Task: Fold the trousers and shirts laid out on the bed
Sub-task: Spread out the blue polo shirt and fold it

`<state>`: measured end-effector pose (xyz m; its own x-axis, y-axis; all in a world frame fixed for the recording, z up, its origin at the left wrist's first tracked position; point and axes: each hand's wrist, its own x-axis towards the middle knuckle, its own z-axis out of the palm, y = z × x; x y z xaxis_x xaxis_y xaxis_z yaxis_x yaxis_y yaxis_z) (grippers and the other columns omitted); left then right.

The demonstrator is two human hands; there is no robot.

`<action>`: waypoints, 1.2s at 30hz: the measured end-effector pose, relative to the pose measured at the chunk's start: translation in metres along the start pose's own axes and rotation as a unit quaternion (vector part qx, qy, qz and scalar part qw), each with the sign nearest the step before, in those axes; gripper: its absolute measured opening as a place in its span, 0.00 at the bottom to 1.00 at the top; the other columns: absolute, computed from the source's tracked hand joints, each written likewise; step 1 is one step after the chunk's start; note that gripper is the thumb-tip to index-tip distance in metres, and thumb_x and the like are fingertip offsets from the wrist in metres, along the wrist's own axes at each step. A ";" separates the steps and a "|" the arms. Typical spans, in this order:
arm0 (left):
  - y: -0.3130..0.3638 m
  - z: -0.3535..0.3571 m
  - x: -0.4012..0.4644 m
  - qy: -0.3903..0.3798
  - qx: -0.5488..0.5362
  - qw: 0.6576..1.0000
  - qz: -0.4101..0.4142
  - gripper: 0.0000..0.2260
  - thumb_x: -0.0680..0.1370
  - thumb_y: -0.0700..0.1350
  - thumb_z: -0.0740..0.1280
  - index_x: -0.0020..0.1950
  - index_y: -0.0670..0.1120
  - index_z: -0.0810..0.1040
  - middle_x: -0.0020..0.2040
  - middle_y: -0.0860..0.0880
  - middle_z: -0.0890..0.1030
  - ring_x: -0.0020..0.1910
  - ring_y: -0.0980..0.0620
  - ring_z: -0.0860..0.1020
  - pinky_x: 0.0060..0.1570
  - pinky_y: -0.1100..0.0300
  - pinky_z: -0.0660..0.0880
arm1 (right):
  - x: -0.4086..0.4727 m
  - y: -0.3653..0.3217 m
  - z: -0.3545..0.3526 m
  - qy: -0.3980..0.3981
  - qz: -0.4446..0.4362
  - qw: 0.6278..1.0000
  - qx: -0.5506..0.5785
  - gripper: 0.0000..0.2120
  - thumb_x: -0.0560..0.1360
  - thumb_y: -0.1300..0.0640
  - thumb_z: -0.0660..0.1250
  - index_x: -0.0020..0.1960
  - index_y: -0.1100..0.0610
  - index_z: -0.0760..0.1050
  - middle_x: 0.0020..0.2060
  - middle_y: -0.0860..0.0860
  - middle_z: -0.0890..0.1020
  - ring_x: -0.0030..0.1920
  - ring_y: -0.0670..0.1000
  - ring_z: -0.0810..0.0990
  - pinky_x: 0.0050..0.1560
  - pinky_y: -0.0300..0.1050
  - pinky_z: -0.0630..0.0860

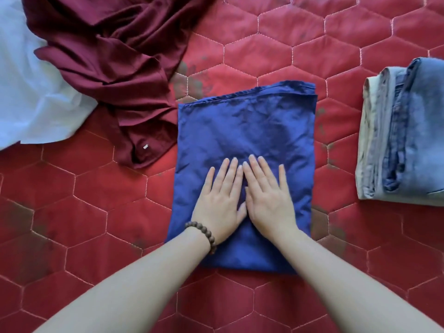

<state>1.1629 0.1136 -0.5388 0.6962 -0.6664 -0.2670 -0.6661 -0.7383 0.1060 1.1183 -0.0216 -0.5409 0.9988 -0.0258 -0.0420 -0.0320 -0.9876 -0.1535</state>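
Fingers: on both hands the fingers (pixel 225 174) are held straight and laid flat, holding nothing; the tips of the two hands nearly meet.
Left hand: the left hand (pixel 219 207) is pressed palm down on the lower middle of the folded blue garment (pixel 247 131); a brown beaded bracelet (pixel 204 233) is worn on its wrist.
Right hand: the right hand (pixel 270 200) is laid flat just beside the left, thumbs touching or nearly so, on the same garment.
Blue garment: it is folded into an upright rectangle at the centre of the bed, with a stitched edge along its far side.
Maroon garment: a crumpled maroon garment (pixel 105 56) is spread unfolded at the upper left, its lower edge just touching the blue garment's far left corner; a small white tag is seen near its hem.
White cloth: a white cloth (pixel 26 99) is seen at the left edge, partly under the maroon garment.
Folded stack: folded jeans and pale trousers (pixel 403 145) are stacked at the right, apart from the blue garment.
Bed: a red quilt (pixel 264 44) with hexagon stitching and dark worn patches covers the bed.
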 end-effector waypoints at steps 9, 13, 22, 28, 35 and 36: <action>-0.071 0.003 -0.040 -0.047 0.043 0.993 -0.095 0.34 0.77 0.66 0.43 0.77 0.50 0.39 0.79 0.43 0.42 0.78 0.44 0.42 0.74 0.42 0.43 | -0.044 0.049 -0.007 -0.068 0.102 0.991 -0.059 0.28 0.80 0.45 0.48 0.77 0.56 0.58 0.77 0.54 0.57 0.77 0.53 0.55 0.73 0.67 0.47; -0.047 0.005 -0.065 0.018 0.014 0.999 -0.023 0.34 0.76 0.62 0.53 0.78 0.46 0.55 0.78 0.39 0.52 0.78 0.41 0.51 0.73 0.38 0.51 | -0.067 0.017 -0.007 -0.007 0.061 0.997 -0.054 0.29 0.79 0.46 0.53 0.76 0.59 0.59 0.77 0.55 0.58 0.77 0.55 0.55 0.74 0.67 0.46; -0.049 0.016 -0.079 -0.009 -0.006 0.998 0.059 0.27 0.79 0.60 0.53 0.78 0.54 0.57 0.78 0.49 0.57 0.77 0.47 0.55 0.73 0.41 0.53 | -0.090 0.005 -0.002 -0.107 0.074 0.991 -0.034 0.29 0.80 0.41 0.49 0.77 0.52 0.55 0.77 0.53 0.56 0.77 0.53 0.55 0.74 0.64 0.52; -0.014 -0.034 -0.027 0.070 -0.030 0.996 0.038 0.19 0.70 0.41 0.71 0.61 0.45 0.78 0.65 0.44 0.76 0.65 0.42 0.73 0.65 0.39 0.66 | -0.078 0.008 -0.032 0.004 0.197 0.977 0.082 0.27 0.78 0.49 0.62 0.75 0.56 0.65 0.75 0.59 0.62 0.74 0.60 0.62 0.70 0.64 0.61; 0.054 -0.098 0.134 -0.071 0.186 0.912 0.359 0.37 0.75 0.33 0.53 0.79 0.55 0.41 0.79 0.50 0.39 0.76 0.41 0.35 0.70 0.30 0.41 | -0.044 0.018 -0.057 -0.056 0.473 0.863 0.167 0.40 0.73 0.45 0.71 0.77 0.53 0.54 0.64 0.56 0.68 0.64 0.60 0.68 0.59 0.55 0.68; 0.058 -0.102 0.148 -0.112 0.222 0.894 0.374 0.36 0.77 0.34 0.56 0.79 0.56 0.45 0.80 0.51 0.42 0.77 0.41 0.36 0.69 0.29 0.41 | -0.041 0.018 -0.056 -0.055 0.482 0.853 0.190 0.39 0.72 0.47 0.71 0.76 0.54 0.55 0.63 0.57 0.68 0.64 0.60 0.69 0.59 0.55 0.68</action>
<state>1.2545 -0.0386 -0.4749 -0.0261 -0.8823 -0.4700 -0.9978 0.0519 -0.0421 1.0791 -0.0467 -0.4864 0.4918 -0.7632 -0.4192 -0.8681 -0.3930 -0.3031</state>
